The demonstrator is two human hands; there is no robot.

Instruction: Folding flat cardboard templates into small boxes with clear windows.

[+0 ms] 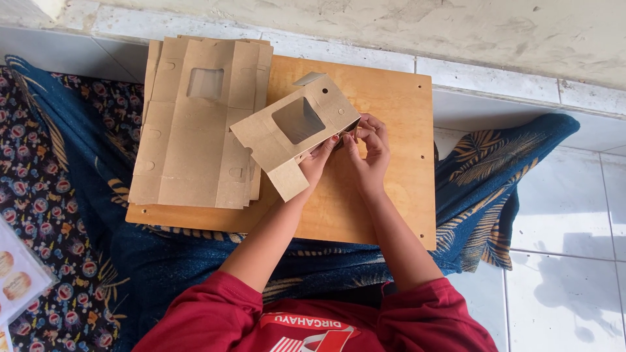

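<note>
While it rests tilted above the wooden board [391, 195], the brown cardboard box [297, 133] shows a square window and loose flaps. The left hand [317, 160] cups its underside, fingers curled around it; the right hand [370, 153] pinches its right end shut. A stack of flat boxes [195, 130] lies on the board's left part, clear of both hands.

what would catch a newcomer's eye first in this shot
First, the half-folded brown cardboard box with a clear window, held up at the centre by the left hand and right hand above a wooden board. Next, the stack of flat box blanks on the board's left part. Then the blue patterned cloth spread underneath.
</note>
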